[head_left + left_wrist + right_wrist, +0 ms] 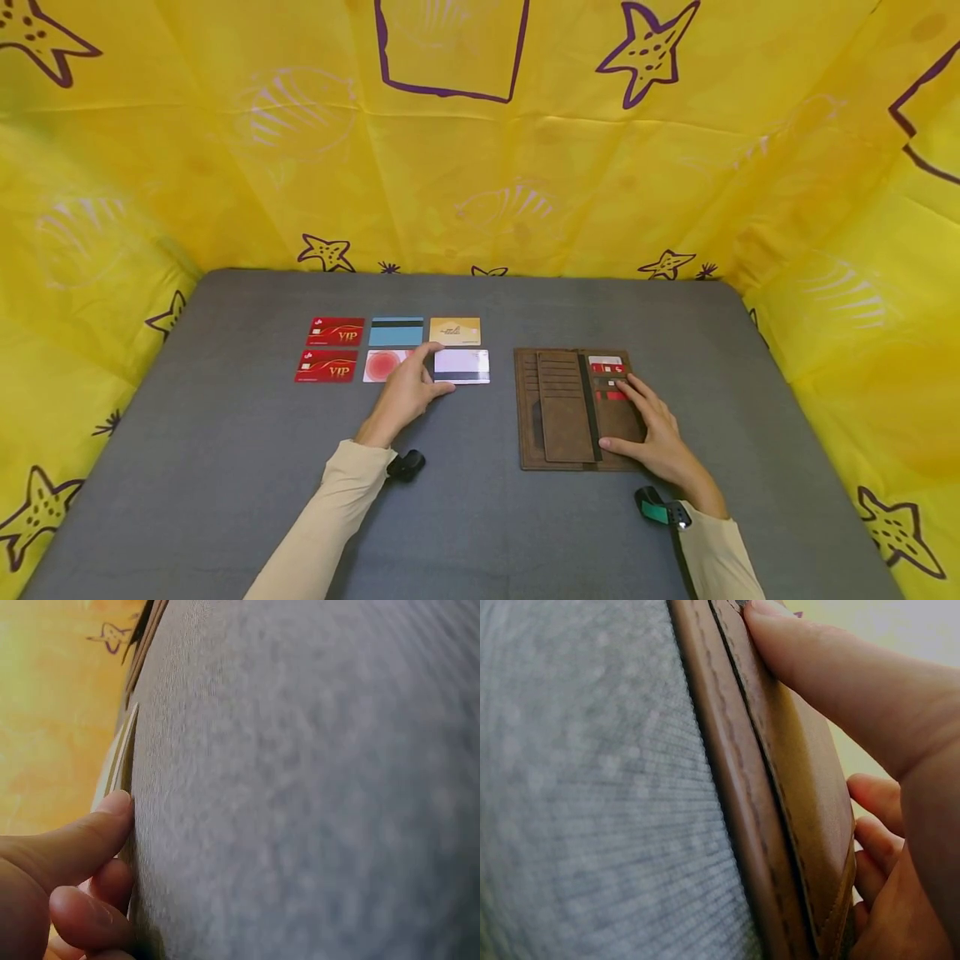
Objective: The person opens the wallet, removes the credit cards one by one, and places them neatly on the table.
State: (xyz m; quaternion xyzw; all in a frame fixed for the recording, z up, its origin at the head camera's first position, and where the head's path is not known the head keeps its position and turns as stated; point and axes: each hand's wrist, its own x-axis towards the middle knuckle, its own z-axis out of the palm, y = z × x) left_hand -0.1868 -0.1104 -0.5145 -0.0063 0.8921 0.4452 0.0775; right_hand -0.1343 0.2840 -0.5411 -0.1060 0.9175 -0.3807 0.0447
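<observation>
A pale lilac card (462, 365) with a dark stripe lies at the right end of the front row of cards. My left hand (405, 390) pinches its left part, thumb at the near edge and forefinger at the far one. Close up in the left wrist view, the thumb (88, 838) meets the card's edge (120, 754) just over the cloth. To the right lies a brown bifold wallet (564, 433), spread open, with cards in its right-hand slots. My right hand (662, 440) rests on the wallet's right half, thumb extended and fingers along the outer side.
Two red VIP cards (335, 332), a blue striped card (397, 332) and a gold card (454, 331) lie around. A pink-circle card (382, 367) is partly under my left hand. Grey cloth covers the table (480, 533); yellow patterned curtains (480, 150) surround it.
</observation>
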